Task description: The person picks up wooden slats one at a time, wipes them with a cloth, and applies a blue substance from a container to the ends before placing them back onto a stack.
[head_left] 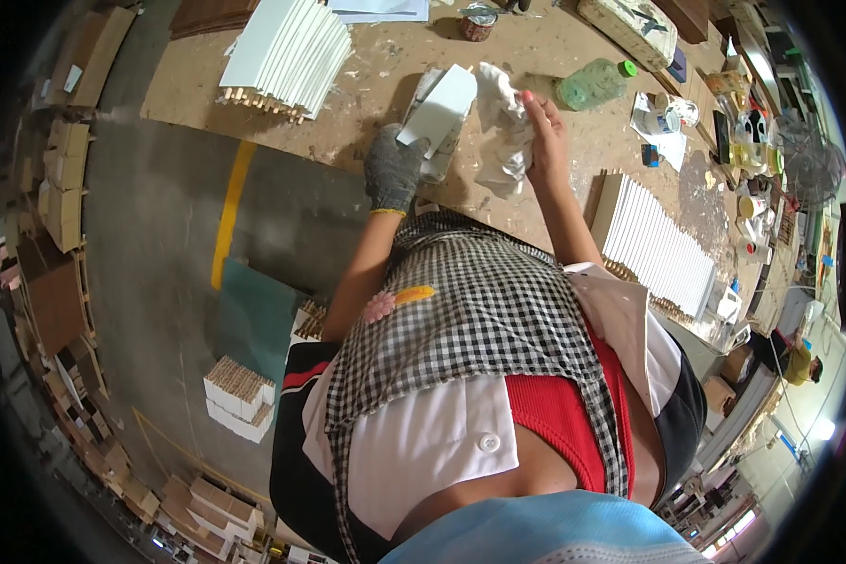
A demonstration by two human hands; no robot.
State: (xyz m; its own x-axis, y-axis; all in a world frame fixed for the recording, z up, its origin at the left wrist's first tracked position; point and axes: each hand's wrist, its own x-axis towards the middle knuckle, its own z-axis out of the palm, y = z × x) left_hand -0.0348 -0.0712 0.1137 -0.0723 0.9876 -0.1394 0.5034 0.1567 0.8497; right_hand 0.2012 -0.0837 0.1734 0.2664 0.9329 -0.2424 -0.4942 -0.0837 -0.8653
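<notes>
Checked apron [461, 310] nearest; two hands over a stained workbench [385, 56].
Left hand [392, 169], grey-gloved, grasps the near end of a white panel [442, 108], which lies at the bench's near edge. Right hand [549, 146], bare, fingers against a crumpled white cloth [501, 141] just right of the panel; cannot tell whether they pinch it. Beyond: green-capped bottle [592, 85], right of the cloth; farther off, a fan [811, 162].
</notes>
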